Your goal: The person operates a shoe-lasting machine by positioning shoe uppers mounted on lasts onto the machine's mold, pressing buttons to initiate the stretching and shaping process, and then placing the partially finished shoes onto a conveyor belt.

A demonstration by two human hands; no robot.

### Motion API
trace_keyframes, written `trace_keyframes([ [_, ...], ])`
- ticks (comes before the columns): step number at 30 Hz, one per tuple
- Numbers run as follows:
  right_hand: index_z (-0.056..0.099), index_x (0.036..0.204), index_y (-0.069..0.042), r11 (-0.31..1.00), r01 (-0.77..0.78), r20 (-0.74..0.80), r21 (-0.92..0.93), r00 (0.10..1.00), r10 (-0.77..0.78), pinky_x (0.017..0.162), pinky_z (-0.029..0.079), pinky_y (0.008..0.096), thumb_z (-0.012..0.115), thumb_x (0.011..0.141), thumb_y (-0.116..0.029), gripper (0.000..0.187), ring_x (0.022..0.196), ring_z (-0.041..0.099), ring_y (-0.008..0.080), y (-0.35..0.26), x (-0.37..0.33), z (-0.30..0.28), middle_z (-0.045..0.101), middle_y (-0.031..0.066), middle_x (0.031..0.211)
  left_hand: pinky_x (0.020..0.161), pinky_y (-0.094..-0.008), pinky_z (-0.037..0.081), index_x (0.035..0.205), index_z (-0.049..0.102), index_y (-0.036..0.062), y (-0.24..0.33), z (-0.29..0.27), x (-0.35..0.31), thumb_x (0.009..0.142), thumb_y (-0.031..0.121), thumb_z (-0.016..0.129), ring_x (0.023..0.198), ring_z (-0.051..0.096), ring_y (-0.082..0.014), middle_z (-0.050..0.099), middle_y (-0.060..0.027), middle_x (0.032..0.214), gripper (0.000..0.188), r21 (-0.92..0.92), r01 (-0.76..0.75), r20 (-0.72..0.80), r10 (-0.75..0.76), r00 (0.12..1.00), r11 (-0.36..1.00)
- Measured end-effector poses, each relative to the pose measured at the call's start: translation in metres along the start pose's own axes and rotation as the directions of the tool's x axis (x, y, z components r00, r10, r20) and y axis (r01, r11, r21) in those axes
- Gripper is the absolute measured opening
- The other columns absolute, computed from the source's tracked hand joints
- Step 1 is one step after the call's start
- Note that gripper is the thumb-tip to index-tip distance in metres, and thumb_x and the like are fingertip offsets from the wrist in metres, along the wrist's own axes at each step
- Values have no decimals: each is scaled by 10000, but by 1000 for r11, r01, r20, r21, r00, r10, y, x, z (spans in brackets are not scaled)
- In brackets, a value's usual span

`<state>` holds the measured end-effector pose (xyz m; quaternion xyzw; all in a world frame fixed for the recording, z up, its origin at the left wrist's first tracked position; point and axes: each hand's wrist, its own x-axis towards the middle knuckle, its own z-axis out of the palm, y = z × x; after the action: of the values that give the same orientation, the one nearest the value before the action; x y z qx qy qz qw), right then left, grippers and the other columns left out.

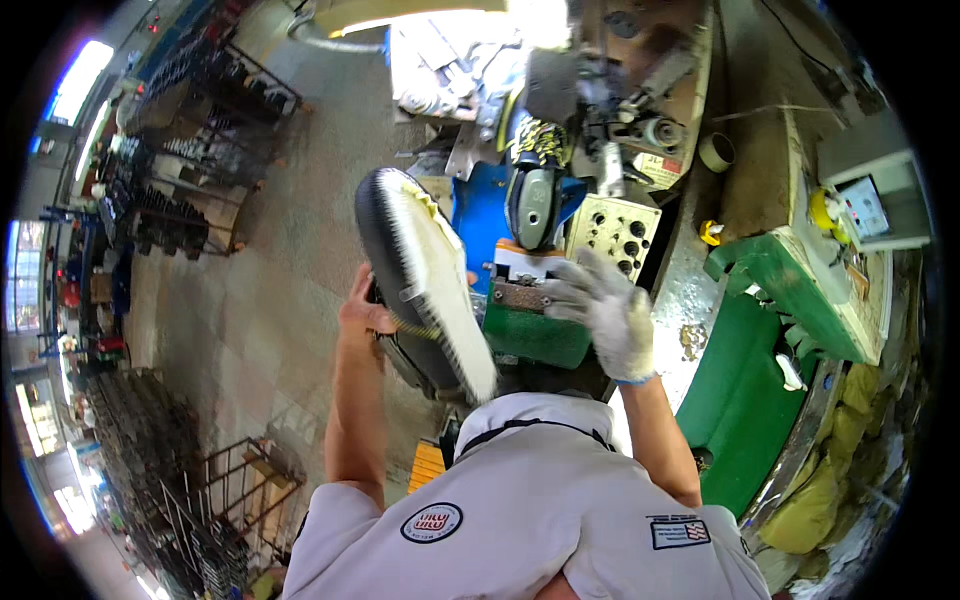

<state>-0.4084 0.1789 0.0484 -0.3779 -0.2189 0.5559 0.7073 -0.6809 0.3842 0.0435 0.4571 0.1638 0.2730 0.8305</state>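
The bare left hand (365, 310) is closed on the near side of a shoe (390, 230), black-sided with a pale, fringed underside turned up, which slants from ahead of these fingers back toward the wearer's shirt (530, 470). The gloved right hand (612, 315) is loosely spread and grasps nothing; its fingertips reach over the edge of a green block (540, 335) with a metal plate, and whether they touch it I cannot tell. Just ahead of the gloved fingers are a control panel (613, 232) with black knobs and, slightly left, a last (535, 205) below yellow laces (540, 140). Right of that hand lies a large green panel (745, 410), with a screen (862, 207) farther out. Beyond the left fingers, a grey floor (300, 215) runs to loaded racks (205, 150). The shoe hides most of the left fingers, its rear end meets the shirt's outline, glare washes out the far worktop (430, 75), and the racks blur toward the dark rim.
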Motion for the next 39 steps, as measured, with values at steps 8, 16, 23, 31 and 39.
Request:
trace_keyframes([
  [8, 498, 1407, 11, 996, 71, -155, 46, 986, -63, 945, 541, 341, 730, 868, -541, 805, 1112, 646, 182, -4, -14, -21, 649, 130, 1253, 1006, -397, 482, 1385, 523, -16, -100, 156, 34, 1042, 348, 524, 1151, 619, -261, 632, -135, 1321, 500, -92, -5, -130, -7, 991, 996],
  [16, 486, 1443, 7, 955, 269, -462, 125, 867, -184, 1049, 417, 301, 602, 990, -395, 616, 1218, 518, 148, -16, -110, -110, 585, 88, 1327, 806, -295, 491, 1149, 660, -71, -182, 248, 85, 1007, 355, 588, 917, 638, -138, 700, -79, 1053, 455, 175, 249, 15, -255, 967, 953],
  [23, 655, 1210, -26, 824, 464, -814, 324, 580, -6, 868, 531, 295, 557, 1024, -318, 360, 961, 654, 143, 10, -204, -248, 700, 42, 1079, 741, -421, 482, 977, 664, -121, -292, 371, 107, 1018, 610, 452, 810, 650, -266, 685, -241, 833, 762, 858, 118, 197, -531, 824, 501],
  [31, 748, 1054, -3, 634, -765, -993, -114, 91, -68, 881, 516, 437, 537, 890, -680, 728, 980, 708, 348, -36, -374, -403, 736, 225, 998, 838, -428, 528, 1139, 671, -9, -391, 415, 111, 1020, 411, 559, 1010, 669, -430, 688, -279, 1042, 451, 911, -58, 346, -677, 650, 409],
  [39, 675, 1157, 72, 722, -692, -964, 1, -192, -183, 967, 522, 450, 729, 790, -565, 737, 1123, 656, 424, -36, -416, -634, 667, 314, 1185, 790, -321, 550, 1206, 676, -28, -383, 294, 100, 987, 246, 653, 895, 710, -195, 745, -147, 989, 351, 984, 142, -9, -771, 636, 106],
])
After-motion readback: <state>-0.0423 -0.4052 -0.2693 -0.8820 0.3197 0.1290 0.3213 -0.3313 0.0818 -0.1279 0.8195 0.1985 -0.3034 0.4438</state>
